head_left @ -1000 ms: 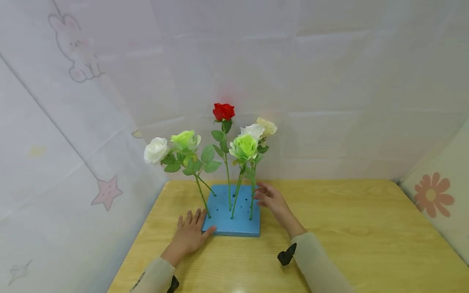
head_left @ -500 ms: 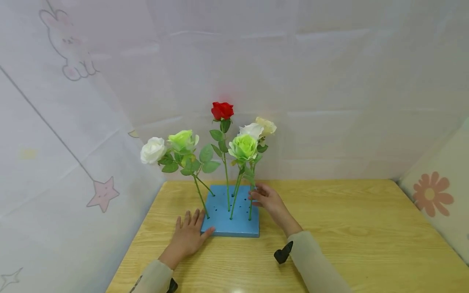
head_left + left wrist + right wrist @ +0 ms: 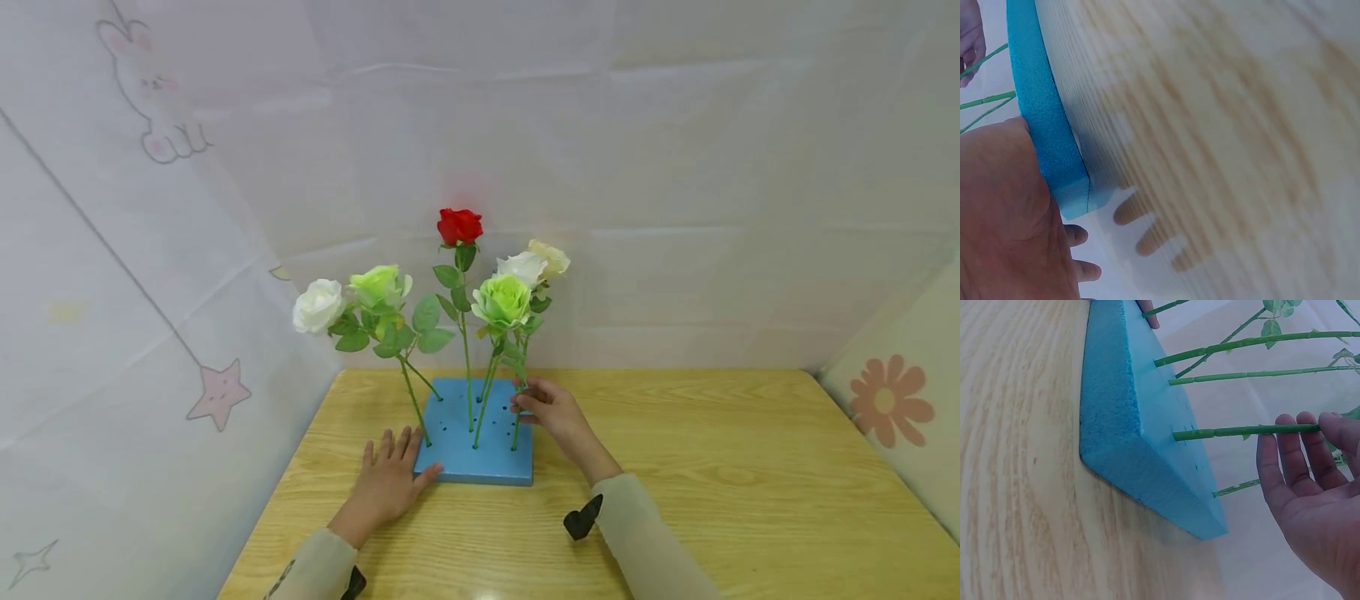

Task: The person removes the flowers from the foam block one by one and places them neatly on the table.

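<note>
Head view shows you at a wooden table (image 3: 720,475), on which the blue board (image 3: 453,467) lies flat. Your left hand (image 3: 385,484) rests beside the left front corner of the board, fingers straight and spread, with the thumb at its edge; it grips nothing. Your right hand (image 3: 555,415) is narrow: the right wrist view shows its thumb and fingers holding the front right stem (image 3: 1235,432), above the place where this stem enters the board.

As to what is done, the left white rose (image 3: 318,306) and the left green rose (image 3: 377,287) stand in the board, both leaning to the left. The red rose (image 3: 460,227) rises near the middle, highest in view. To the right, the right green rose (image 3: 501,300), the right white rose (image 3: 522,267) and the cream rose (image 3: 553,258) come close together, so six are standing. Which bloom belongs to the stem in your fingers, I cannot tell, because they overlap there.

As to what is left, several bare holes (image 3: 506,408) have no stem, but I see no seventh rose in any view. So I judge that the planting is nearly complete; perhaps only steadying or straightening of the held stem remains.
</note>
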`<state>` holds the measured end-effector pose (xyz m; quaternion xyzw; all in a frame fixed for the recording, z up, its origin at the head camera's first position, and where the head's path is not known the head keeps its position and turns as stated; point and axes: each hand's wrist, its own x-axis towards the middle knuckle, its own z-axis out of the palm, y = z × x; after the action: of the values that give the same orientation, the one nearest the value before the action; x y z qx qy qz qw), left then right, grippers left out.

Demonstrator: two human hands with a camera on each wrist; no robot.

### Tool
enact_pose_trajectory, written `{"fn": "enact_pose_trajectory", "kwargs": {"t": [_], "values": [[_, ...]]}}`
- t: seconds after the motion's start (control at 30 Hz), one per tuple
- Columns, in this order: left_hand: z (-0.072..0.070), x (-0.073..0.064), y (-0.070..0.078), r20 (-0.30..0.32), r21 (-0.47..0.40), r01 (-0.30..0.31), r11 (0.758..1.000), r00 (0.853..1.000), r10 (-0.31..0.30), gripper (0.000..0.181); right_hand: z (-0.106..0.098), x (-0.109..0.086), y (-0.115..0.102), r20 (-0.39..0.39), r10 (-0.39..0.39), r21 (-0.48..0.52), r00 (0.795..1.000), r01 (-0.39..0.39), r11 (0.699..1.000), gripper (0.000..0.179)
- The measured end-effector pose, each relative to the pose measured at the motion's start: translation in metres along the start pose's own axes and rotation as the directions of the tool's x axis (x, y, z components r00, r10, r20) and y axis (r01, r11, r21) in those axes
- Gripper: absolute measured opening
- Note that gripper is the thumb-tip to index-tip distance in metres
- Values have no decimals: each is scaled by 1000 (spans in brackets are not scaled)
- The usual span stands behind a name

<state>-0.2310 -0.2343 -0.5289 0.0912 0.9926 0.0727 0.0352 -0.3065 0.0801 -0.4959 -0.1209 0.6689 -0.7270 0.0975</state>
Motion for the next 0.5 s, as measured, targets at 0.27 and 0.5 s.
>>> {"fn": "enact_pose_trajectory", "kwargs": {"t": [0.27,0.5], "values": [[3,2,0,-8,11,-6,1000,1000,6,88,-2,-2,-11,-18,-35,-8,999,35,999,32],[4,2,-1,-7,33,-3,999,1000,4,90,-7,-10,-30,-22,-87,-6,996,87,996,34]]}}
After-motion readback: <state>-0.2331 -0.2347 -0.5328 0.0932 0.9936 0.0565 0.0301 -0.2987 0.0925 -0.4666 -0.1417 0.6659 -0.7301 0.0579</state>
